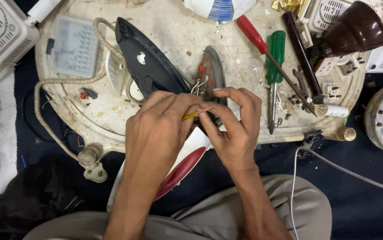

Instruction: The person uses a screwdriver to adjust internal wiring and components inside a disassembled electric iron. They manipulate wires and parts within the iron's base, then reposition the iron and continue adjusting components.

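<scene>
Wire ends [199, 113]: we pinch them between left hand [160, 129] and right hand [233, 126] fingertips, closed tight, twisting evenly just above the opened iron [173, 89].

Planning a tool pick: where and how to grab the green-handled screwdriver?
Grip the green-handled screwdriver by its thick green handle, coming from the right side above. It lies flat, handle away from the person, shaft toward them. The red-handled screwdriver crosses its lower handle from the left, so pinch the free upper end.

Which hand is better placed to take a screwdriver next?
Probably the right hand: the green screwdriver and red screwdriver lie just beyond it, while the left hand pinches the wire farther away.
</scene>
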